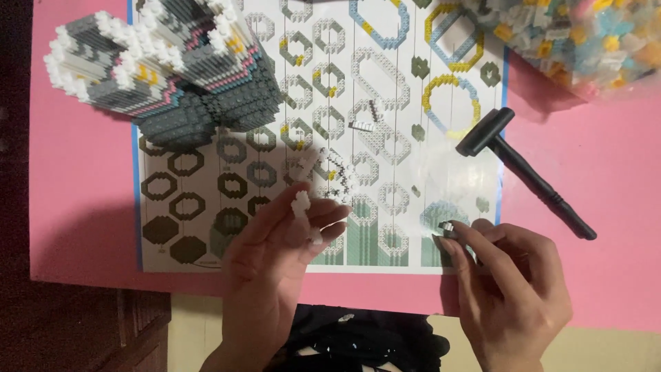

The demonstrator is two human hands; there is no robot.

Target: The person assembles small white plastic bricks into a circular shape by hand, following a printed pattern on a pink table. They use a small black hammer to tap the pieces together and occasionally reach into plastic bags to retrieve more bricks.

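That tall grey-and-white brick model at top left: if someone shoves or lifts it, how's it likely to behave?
The brick model looks tall and flares wider at its white top, so a shove high up would probably tip it. It is built of many tiny stacked bricks, so it is likely rigid but brittle; bits may snap off. It stands partly on the instruction sheet, which might slide on the pink table.

white piece (301, 204): small knobbly cluster of white bricks, upright, pinched at left fingertips above the sheet's lower middle.
grey piece (446, 226): tiny grey-and-white brick, at right fingertips, over sheet's bottom-right corner.
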